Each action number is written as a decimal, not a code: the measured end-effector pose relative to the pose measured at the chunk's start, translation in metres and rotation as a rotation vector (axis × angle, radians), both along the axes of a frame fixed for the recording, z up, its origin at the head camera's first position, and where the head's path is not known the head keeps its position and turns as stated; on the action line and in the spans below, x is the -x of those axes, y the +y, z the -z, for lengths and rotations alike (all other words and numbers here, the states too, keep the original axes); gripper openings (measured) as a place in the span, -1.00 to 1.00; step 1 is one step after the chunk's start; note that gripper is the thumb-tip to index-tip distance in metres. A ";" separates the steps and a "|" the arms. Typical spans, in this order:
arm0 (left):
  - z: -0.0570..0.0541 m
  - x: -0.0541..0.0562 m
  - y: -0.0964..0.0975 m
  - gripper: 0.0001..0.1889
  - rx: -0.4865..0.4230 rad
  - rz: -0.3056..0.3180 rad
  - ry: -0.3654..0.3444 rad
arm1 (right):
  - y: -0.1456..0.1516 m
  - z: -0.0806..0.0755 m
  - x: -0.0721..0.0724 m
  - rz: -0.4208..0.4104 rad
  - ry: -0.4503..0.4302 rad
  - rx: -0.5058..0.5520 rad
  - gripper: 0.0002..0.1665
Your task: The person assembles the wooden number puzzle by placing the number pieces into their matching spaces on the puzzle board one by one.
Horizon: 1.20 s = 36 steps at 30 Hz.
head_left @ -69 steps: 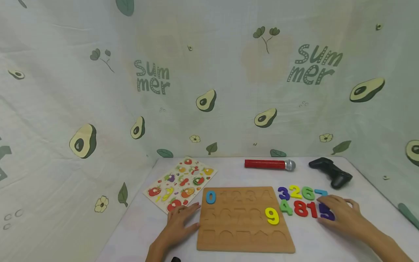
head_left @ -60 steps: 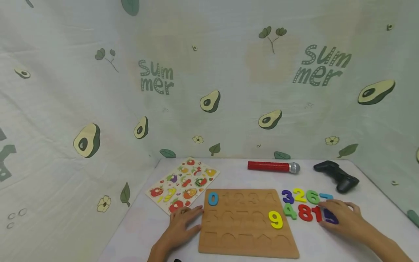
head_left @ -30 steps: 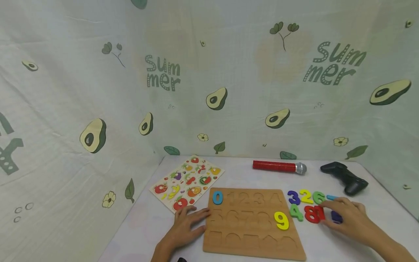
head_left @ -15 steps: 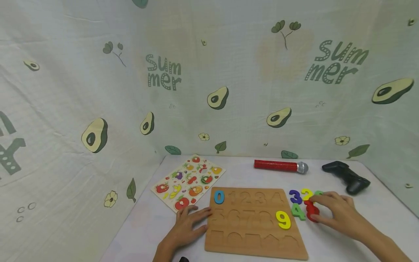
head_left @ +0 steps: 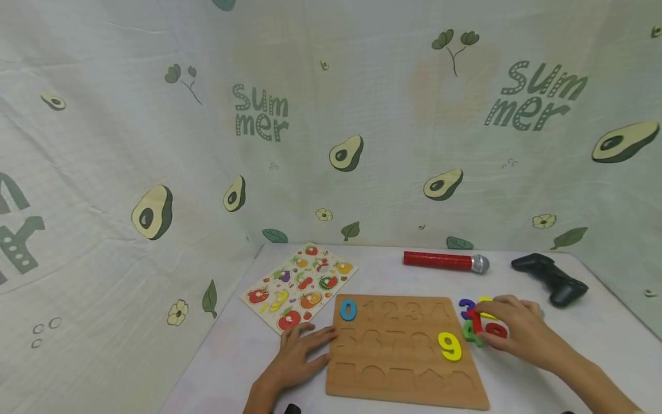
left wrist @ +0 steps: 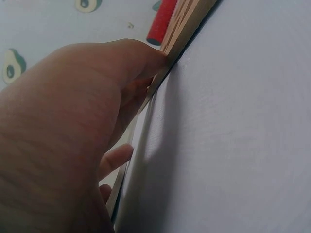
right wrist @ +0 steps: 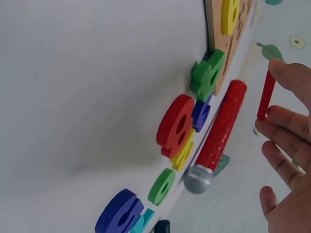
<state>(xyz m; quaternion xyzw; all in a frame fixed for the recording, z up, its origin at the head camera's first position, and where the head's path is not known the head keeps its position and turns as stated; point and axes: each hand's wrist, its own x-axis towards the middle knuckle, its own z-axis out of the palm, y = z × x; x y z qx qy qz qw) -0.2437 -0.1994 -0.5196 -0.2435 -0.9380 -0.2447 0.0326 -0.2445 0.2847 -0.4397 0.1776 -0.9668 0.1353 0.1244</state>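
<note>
My right hand [head_left: 522, 330] pinches a red number 1 [right wrist: 266, 94] between thumb and fingertips, raised off the table beside the wooden number board [head_left: 383, 382]. My left hand [head_left: 299, 356] touches the board's left edge with fingers extended. On the board, a blue 0 [head_left: 348, 310] lies at top left and a yellow 9 [head_left: 449, 347] at the right end of the middle row. Below the held piece in the right wrist view lie a green 4 [right wrist: 208, 74], a red 8 [right wrist: 176, 124], a green 6 [right wrist: 161, 187] and a purple 5 [right wrist: 116, 213].
A red microphone [head_left: 445, 261] and a black game controller [head_left: 550, 279] lie at the back. A fruit-picture board [head_left: 300, 287] lies at an angle, back left. A purple 3 [head_left: 465, 306] sits by the number board's right edge. A printed curtain [head_left: 383, 218] stands behind the table.
My right hand has picked up the red 1 from the row and carried it left, over the 8 and toward the board. My left hand stays at the board's edge. The head view has shifted slightly.
</note>
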 end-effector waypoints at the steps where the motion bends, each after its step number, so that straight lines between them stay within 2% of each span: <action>1: 0.000 0.000 0.000 -0.51 0.000 0.000 0.001 | -0.002 -0.001 0.001 -0.008 0.000 0.002 -0.38; 15: 0.001 0.001 -0.002 -0.51 -0.004 -0.003 0.011 | -0.025 -0.005 0.011 -0.059 0.005 0.007 -0.36; 23: -0.001 0.001 -0.001 -0.51 -0.015 0.000 0.005 | -0.037 -0.006 0.017 -0.060 -0.032 0.011 -0.38; 29: 0.000 0.000 0.000 -0.51 -0.022 0.007 0.002 | -0.047 -0.006 0.020 -0.063 -0.029 0.004 -0.40; 36: 0.001 0.002 0.000 -0.50 -0.003 0.002 -0.007 | -0.058 -0.007 0.024 -0.102 -0.012 0.018 -0.44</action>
